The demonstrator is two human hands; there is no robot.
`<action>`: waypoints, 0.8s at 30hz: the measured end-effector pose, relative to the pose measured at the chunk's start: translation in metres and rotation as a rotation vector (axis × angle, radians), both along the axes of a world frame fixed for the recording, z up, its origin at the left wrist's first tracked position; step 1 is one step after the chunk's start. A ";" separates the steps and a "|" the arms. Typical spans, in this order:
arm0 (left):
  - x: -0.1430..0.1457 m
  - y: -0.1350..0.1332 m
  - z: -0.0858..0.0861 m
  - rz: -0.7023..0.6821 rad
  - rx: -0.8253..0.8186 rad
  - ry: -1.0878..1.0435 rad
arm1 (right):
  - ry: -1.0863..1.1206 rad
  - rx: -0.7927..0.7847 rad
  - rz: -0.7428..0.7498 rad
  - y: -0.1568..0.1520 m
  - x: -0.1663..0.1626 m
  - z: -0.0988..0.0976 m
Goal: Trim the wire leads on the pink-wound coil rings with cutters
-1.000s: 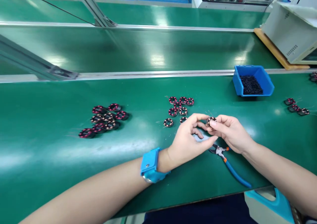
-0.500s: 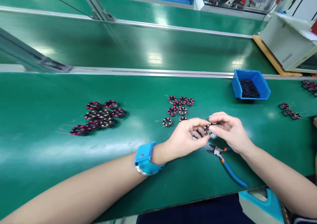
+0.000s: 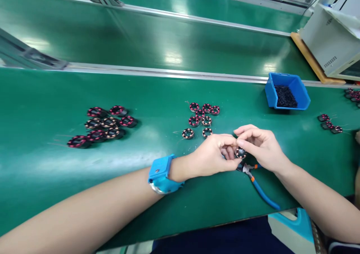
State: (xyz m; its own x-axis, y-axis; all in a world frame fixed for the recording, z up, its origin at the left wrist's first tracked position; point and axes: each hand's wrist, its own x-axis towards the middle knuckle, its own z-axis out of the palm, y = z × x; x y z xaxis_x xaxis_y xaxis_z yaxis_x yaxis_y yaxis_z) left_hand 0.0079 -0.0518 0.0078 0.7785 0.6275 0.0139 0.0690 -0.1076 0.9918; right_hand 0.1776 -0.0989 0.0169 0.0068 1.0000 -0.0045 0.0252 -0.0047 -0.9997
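My left hand (image 3: 218,154) has its thumb and fingers closed around a small ring-shaped wound stator (image 3: 241,157), black with copper-coloured windings. Just above that ring, the thumb and fingertips of my right hand (image 3: 257,145) are pinched together, touching the left fingertips. Whatever lies between the right fingertips is too small to make out. Beneath the hands lie wire cutters (image 3: 263,194) with blue and orange handles, their jaws partly hidden by the stator and left thumb. Beyond my left hand several more stators (image 3: 194,121) with thin wire leads rest on the green table (image 3: 168,212).
A blue bin (image 3: 303,96) of small black pieces stands at the back right. Another group of stators (image 3: 97,135) lies on the left, and a few more (image 3: 327,125) on the right. A metal rail (image 3: 168,72) runs along the back, with a grey box-shaped device (image 3: 332,40) beyond.
The held stator has moved slightly down and turned its open face more upward. My right fingertips have shifted to above the ring. The view has shifted, moving the left stators left and up.
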 end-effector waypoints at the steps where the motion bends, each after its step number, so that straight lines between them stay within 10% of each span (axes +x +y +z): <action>1: 0.000 0.001 0.000 -0.010 -0.009 0.009 | 0.017 0.003 -0.015 0.001 0.000 0.000; 7: 0.002 -0.002 0.000 0.026 0.028 0.014 | 0.046 0.045 -0.287 0.013 0.019 -0.005; 14: -0.050 -0.031 0.000 0.125 0.634 0.237 | -0.195 0.097 -0.225 0.013 0.031 -0.017; 20: -0.128 -0.035 -0.003 0.554 0.880 0.504 | -0.232 0.115 -0.211 0.010 0.034 -0.019; 24: -0.126 -0.017 0.004 0.689 0.967 0.487 | -0.269 0.133 -0.221 0.008 0.032 -0.019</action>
State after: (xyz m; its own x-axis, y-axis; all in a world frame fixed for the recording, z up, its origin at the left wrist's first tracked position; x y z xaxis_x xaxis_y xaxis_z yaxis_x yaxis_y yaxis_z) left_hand -0.1185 -0.0687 0.0118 0.3516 0.7951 0.4942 0.7294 -0.5636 0.3878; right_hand 0.2093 -0.0905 -0.0020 0.2056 0.9660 0.1567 0.3005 0.0900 -0.9495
